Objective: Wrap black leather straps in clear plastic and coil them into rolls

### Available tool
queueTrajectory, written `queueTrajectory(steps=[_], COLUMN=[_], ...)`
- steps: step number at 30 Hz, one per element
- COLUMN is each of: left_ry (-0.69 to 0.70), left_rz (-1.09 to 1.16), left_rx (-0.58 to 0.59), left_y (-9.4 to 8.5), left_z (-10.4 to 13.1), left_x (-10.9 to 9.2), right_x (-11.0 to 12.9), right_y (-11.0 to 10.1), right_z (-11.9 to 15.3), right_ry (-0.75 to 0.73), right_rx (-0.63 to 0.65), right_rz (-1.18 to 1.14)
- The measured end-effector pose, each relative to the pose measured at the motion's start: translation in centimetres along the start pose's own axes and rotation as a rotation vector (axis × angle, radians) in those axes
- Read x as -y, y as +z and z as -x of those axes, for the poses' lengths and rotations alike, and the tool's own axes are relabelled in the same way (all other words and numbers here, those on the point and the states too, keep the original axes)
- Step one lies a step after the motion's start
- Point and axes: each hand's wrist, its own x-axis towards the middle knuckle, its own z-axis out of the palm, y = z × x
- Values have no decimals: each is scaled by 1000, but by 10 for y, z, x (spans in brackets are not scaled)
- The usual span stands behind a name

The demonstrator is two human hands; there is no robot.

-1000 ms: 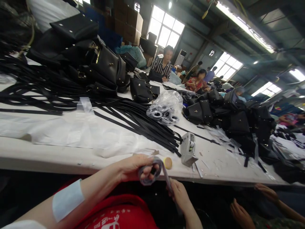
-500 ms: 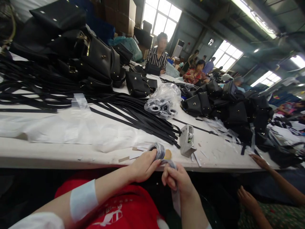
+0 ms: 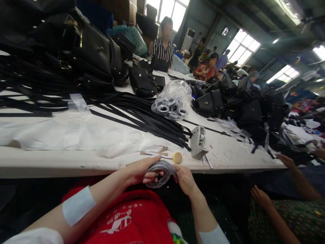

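A coil of grey, slightly shiny strip [image 3: 166, 176] is held just in front of the table's edge, its round face turned toward me. My left hand [image 3: 146, 172] grips the coil from the left, with fingers through its open centre. At the coil's right side, my right hand [image 3: 185, 179] pinches the strip between thumb and fingers. Just beyond the hands, a small round yellow-rimmed disc [image 3: 177, 157] lies on the table. Beside it stands a grey tape dispenser [image 3: 198, 142].
Black straps [image 3: 152, 125] spread across the white table [image 3: 83, 159]. A clear plastic bag [image 3: 175, 98] holds similar coils. Black handbags are piled at left [image 3: 88, 51] and right [image 3: 248, 105]. A co-worker's hands [image 3: 264, 198] are at my right; a person in stripes [image 3: 164, 51] is across.
The coil has come toward me and turned its face upward. My right hand has moved from a hanging length of strip to the coil's right edge; that hanging length no longer shows.
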Motion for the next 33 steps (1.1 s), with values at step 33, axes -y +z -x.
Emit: queueTrajectory(steps=[33], left_ry=[224], left_rz=[-956], left_rx=[-429], left_y=[-5], left_z=[53], left_x=[52], right_x=[17], right_y=[40], right_z=[-39], right_ry=[-63], right_rx=[432], right_rz=[138])
